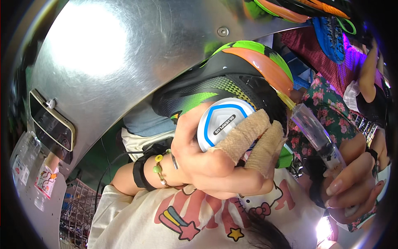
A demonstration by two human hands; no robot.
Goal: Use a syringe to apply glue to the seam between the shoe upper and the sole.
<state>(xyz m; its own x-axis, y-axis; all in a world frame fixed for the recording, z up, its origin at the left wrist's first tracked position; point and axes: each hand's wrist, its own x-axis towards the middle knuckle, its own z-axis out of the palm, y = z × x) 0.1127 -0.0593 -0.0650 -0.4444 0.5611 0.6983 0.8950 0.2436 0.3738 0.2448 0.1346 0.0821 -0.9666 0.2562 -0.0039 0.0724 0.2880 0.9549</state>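
Note:
My left hand (217, 168), with two fingers wrapped in tan tape, is closed round a sports shoe (199, 89) in black, bright green and orange. In its grip shows a white rounded piece (224, 120) with a blue outline; how it joins the shoe is hidden by my fingers. From the right, my right hand (350, 182) is closed on a clear syringe (317, 130) with a narrow yellowish tip. That tip lies against or just beside the edge of the shoe's orange sole part; contact cannot be made out.
A shiny metal table (157, 37) spans the upper left. A phone (52, 118) and a clear plastic container (25, 159) are at its left edge. Several similar shoes (290, 10) sit at the top right. Another person's flowered clothing (319, 99) is close by on the right.

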